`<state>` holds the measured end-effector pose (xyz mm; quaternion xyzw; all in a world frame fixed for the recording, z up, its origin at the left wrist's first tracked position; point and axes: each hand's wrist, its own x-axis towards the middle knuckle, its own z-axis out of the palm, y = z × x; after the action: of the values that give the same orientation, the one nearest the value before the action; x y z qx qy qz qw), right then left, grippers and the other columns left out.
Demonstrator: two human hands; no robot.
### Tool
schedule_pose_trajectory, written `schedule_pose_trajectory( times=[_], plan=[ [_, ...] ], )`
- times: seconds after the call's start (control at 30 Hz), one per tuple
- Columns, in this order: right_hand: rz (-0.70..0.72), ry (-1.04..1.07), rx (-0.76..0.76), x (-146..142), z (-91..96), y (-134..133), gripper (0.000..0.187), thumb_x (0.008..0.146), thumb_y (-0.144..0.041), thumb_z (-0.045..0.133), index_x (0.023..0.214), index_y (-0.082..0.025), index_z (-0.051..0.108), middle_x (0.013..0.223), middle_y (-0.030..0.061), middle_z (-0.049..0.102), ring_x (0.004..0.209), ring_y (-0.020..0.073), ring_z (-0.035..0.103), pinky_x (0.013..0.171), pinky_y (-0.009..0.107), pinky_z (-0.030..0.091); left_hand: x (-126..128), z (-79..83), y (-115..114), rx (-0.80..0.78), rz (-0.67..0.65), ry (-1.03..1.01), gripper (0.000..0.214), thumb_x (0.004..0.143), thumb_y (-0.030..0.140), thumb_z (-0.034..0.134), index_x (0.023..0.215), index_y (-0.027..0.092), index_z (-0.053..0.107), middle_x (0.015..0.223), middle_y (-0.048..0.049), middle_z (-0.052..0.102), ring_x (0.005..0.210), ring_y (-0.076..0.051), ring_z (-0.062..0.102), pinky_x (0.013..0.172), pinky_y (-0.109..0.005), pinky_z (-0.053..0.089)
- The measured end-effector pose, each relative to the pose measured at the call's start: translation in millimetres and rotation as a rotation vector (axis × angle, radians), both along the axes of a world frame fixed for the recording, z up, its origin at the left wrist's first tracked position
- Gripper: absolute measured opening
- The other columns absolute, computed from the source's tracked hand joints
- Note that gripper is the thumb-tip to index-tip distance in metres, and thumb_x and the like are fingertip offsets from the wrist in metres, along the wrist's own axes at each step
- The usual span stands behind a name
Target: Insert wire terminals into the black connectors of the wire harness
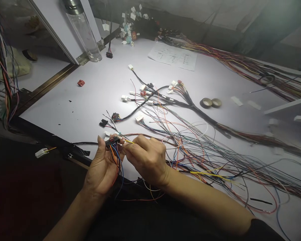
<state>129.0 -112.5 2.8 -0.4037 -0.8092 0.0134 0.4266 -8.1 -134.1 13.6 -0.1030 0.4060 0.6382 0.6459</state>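
My left hand (102,165) is closed round a small black connector (112,140) near the table's front edge, with several coloured wires hanging from it over the palm. My right hand (146,157) pinches a thin yellow wire (128,141) whose tip touches the connector's right side. A wire harness (190,107) with white and red plugs spreads across the white table (90,100) beyond my hands. Loose coloured wires (210,157) fan out to the right of my right hand.
Two tape rolls (210,102) lie right of the harness. A printed sheet (174,57) lies at the back, a clear bottle (84,30) at the back left, a small red part (81,83) on the left, a white plug (41,153) at the dark front edge.
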Motion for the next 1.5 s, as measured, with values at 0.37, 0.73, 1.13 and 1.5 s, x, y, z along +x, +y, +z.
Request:
schedule_pose_trajectory(
  times=[0.37,0.73,1.13,1.5],
  plan=[
    [-0.019,-0.043,0.007,-2.5,-0.3,-1.1,0.021,0.091,-0.024,0.061,0.071,-0.02,0.063,0.062,-0.0029,0.054,0.054,0.0116,0.039,0.055,0.03,0.022,4.5,2.2,-3.6,0.022,-0.095,0.043,0.039,0.1,0.037,0.038,0.1,0.01,0.066,0.089,-0.0084,0.072,0.081,-0.015,0.07,0.084,-0.026,0.056],
    [-0.042,-0.046,-0.022,-4.4,4.0,-1.5,0.024,0.092,-0.02,0.058,0.068,-0.02,0.061,0.06,-0.0025,0.053,0.053,0.0109,0.037,0.054,0.03,0.021,4.1,-3.7,-9.6,0.023,-0.134,0.126,0.033,0.096,0.038,0.049,0.103,0.012,0.068,0.092,-0.0079,0.072,0.079,-0.015,0.068,0.077,-0.024,0.057],
    [0.009,-0.024,-0.161,-2.3,6.4,-3.8,0.018,0.091,-0.025,0.059,0.076,-0.021,0.068,0.069,-0.0018,0.061,0.055,0.0097,0.045,0.053,0.027,0.027,5.8,-4.5,-11.9,0.013,-0.126,0.132,0.035,0.098,0.037,0.045,0.102,0.011,0.067,0.096,-0.0085,0.072,0.084,-0.015,0.069,0.079,-0.023,0.057],
    [0.027,0.007,-0.207,-3.0,2.2,-6.4,0.026,0.095,-0.021,0.053,0.073,-0.017,0.066,0.065,0.0003,0.056,0.059,0.0103,0.05,0.057,0.024,0.036,11.4,1.5,-8.1,-0.005,-0.081,0.141,0.036,0.1,0.032,0.038,0.099,0.011,0.067,0.089,-0.0076,0.072,0.08,-0.013,0.069,0.078,-0.023,0.057]
  ],
)
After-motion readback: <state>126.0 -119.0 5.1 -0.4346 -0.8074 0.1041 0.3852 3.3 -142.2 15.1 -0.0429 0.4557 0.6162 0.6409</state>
